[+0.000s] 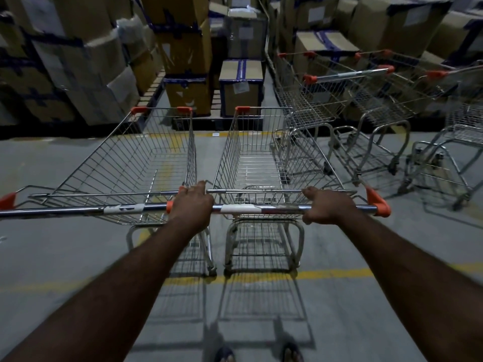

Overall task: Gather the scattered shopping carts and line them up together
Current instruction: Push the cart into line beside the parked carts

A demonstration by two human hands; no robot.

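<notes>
Two wire shopping carts are seen side by side on the grey concrete floor, their baskets pointing away from the camera toward the stacked cardboard boxes. The right-hand cart is held by both hands at its push bar, a chrome tube with orange end caps and a strip of white tape near its middle. The left hand is closed over the left end of that bar, fingers curled over the top, just beside the orange cap of the neighbouring cart's handle. The right hand is wrapped round the right part of the same bar, a little inside its orange end cap. The left-hand cart is not gripped by either hand; its handle runs out to the left edge of the view, and its basket stands just beside the held cart, the two side walls nearly touching. Both carts are placed across a yellow line painted on the floor, with their rear wheels just beyond it. Toward the far right of the floor, a group of further carts is seen, standing close together at differing angles in front of more boxes. A single taped box is set on a pallet straight beyond the held cart. The tips of two shoes are visible at the bottom edge.
</notes>
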